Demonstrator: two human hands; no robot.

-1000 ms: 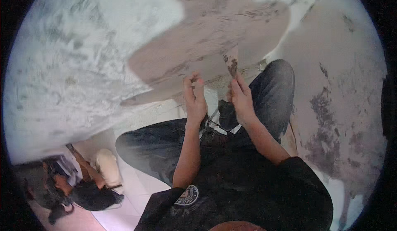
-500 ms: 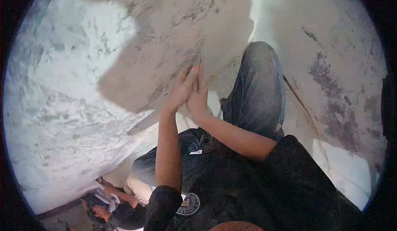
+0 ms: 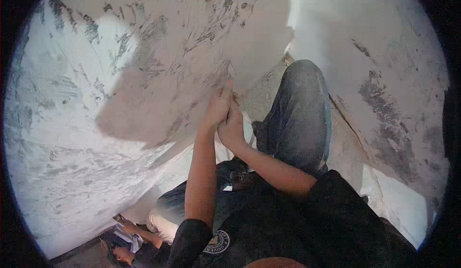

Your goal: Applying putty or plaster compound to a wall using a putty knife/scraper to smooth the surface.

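My left hand (image 3: 217, 110) and my right hand (image 3: 233, 127) are pressed together in front of the wall (image 3: 177, 56), their fingers closed. A slim, pale object (image 3: 230, 78) sticks up past the fingertips toward the wall. Its kind cannot be made out, and the fingers hide its lower part. The wall carries a whitish coat with dark streaks and scuffs, and a large shadow falls across it around my hands.
My bent knee (image 3: 300, 104) in dark jeans rises right of my hands. Another stained wall (image 3: 384, 109) stands at the right, meeting the first in a corner. At the lower left a person (image 3: 139, 244) sits close by, one hand holding a small object.
Both hands have moved slightly down the picture, still together. The view has shifted a little, and the shadow on the wall reaches further left.
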